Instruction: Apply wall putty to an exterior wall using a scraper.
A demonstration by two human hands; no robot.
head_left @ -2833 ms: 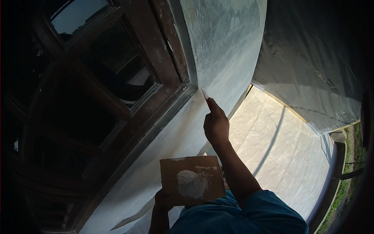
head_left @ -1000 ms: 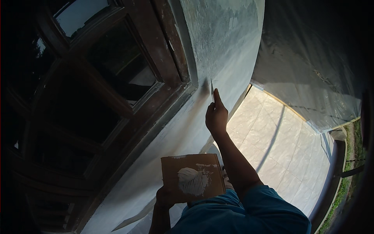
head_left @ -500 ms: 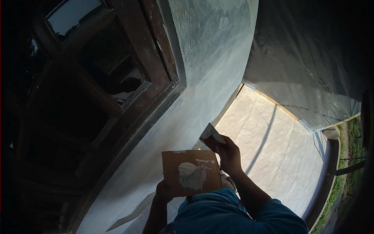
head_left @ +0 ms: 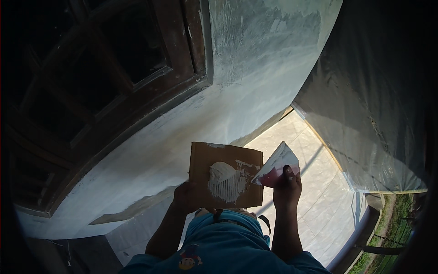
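My left hand (head_left: 184, 199) grips the lower left edge of a flat piece of brown cardboard (head_left: 200, 157), held level in front of my waist. On the cardboard lies a mound of white putty (head_left: 224, 177), its lower part combed into ridges, with thin smears beside it. In my right hand (head_left: 288, 186) is a flat putty scraper (head_left: 279, 163), reddish near my fingers and coated white along its blade. My thumb presses on its face. One corner of the scraper is beside the cardboard's right edge; whether they touch, I cannot tell.
A grey-white plastered wall (head_left: 248, 102) rises ahead, with a dark wooden window frame (head_left: 182, 82) on the left. Dark plastic sheeting (head_left: 360, 123) hangs at the right. Pale floor tiles (head_left: 315, 192) are below, bordered by a low railing (head_left: 351, 249) and grass.
My right hand has turned the scraper, so its white-coated face now shows, and has moved right and slightly down. The cardboard sits higher in view. The view has shifted and turned.
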